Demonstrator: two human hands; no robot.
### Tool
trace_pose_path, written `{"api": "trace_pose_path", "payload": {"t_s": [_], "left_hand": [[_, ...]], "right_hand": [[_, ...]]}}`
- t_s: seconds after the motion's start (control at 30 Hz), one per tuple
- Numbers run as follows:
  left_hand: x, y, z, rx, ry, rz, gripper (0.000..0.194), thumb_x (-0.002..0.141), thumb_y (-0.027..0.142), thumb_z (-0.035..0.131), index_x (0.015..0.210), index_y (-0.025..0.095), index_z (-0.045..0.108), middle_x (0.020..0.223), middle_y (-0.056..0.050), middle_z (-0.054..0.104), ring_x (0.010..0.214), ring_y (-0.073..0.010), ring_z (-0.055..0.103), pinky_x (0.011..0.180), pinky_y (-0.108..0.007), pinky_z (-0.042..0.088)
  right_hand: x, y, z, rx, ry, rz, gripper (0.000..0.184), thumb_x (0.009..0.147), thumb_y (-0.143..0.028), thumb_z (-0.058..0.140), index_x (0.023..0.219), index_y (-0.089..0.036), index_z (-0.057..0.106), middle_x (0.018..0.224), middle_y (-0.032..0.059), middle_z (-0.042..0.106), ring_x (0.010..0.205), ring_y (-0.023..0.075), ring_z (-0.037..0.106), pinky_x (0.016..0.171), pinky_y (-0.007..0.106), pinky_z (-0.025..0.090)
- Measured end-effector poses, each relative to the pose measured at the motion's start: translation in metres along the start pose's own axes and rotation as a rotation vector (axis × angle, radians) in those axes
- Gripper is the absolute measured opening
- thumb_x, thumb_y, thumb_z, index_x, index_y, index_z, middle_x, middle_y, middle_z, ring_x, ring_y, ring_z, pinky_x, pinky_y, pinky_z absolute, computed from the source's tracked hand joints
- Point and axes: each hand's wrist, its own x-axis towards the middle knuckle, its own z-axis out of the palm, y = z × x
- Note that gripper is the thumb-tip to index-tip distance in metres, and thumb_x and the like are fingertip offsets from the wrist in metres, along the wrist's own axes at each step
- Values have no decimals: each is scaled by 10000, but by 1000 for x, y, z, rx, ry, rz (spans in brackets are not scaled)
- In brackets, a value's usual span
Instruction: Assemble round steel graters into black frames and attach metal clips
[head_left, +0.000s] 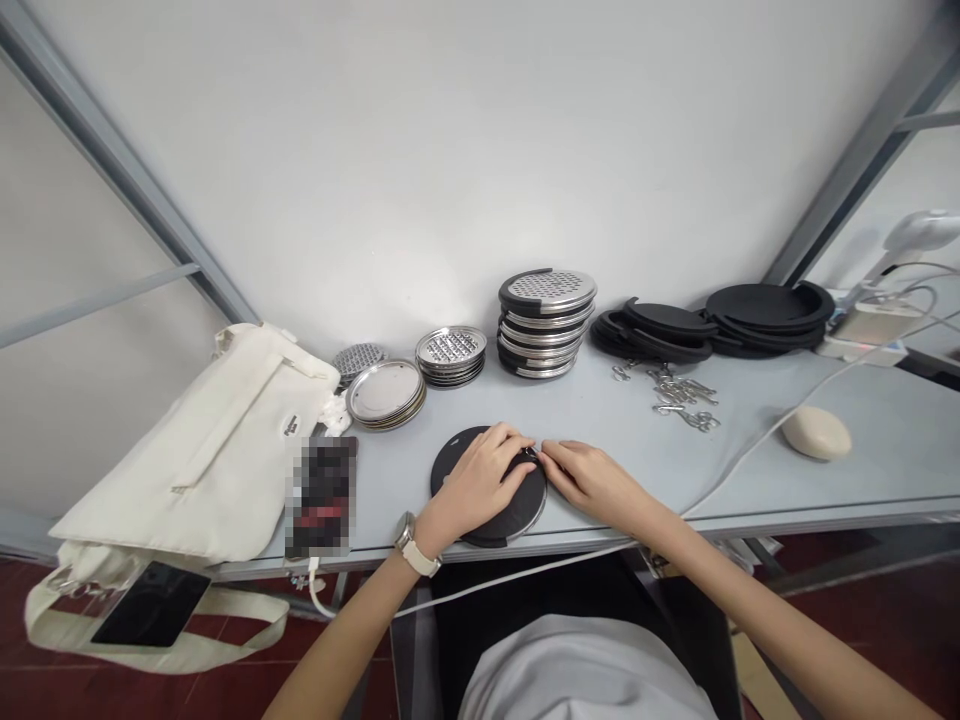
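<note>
A round black disc (519, 518) with a thin shiny metal rim lies flat near the table's front edge. My left hand (480, 480) rests across its top, thumb and fingers pinched around a small metal clip (531, 453) at the disc's right edge. From the right, my right hand (596, 485) meets it, its thumb and fingertips pressed together at the same clip. The fingers partly cover the clip, so its exact shape is hidden. Loose metal clips (684, 392) lie in a small heap behind my right hand.
Behind the disc stand a tall stack of perforated metal graters with black rims (547, 325), lower grater plates (451, 350) and plain metal discs (385, 392). Black round covers (667, 325) are piled at right. A cream bag (202, 450), phone (322, 500), white cable (739, 460) and beige mouse-shaped object (816, 433) lie about.
</note>
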Motion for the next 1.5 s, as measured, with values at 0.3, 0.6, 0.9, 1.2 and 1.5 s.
{"api": "trace_pose_path", "payload": {"t_s": [0.3,0.6,0.9,1.2,1.5], "left_hand": [[0,0,0,-12,-1,6,234,937,245,448,1141,193,548,1046,-67,551,998,-190,548,926,-373,448],[0,-1,0,2,-8,8,242,932,236,458,1149,196,556,1055,-61,552,1004,-180,543,938,-356,443],[0,-1,0,-12,1,14,264,930,231,454,1175,207,552,1067,-67,554,1017,-189,547,942,-373,446],[0,-1,0,2,-5,4,255,931,241,457,1165,201,550,1064,-64,552,1011,-188,544,938,-363,442],[1,0,-1,9,-16,6,240,934,237,452,1151,194,546,1051,-62,551,1002,-186,541,930,-350,439]], "right_hand": [[-1,-1,0,38,5,3,243,970,-252,327,856,-187,532,704,32,584,617,150,536,609,257,375],[-1,-3,-3,78,-1,17,267,973,-268,323,820,-189,526,695,24,577,604,142,524,597,247,373],[-2,-3,-3,88,13,16,261,965,-267,343,821,-189,546,677,23,583,588,139,524,585,246,369],[-2,-1,-1,65,-2,14,260,974,-261,317,840,-187,527,700,25,582,611,145,533,607,251,371],[-2,-2,-2,58,-11,20,255,977,-258,313,867,-185,532,717,28,594,622,148,547,614,254,374]]}}
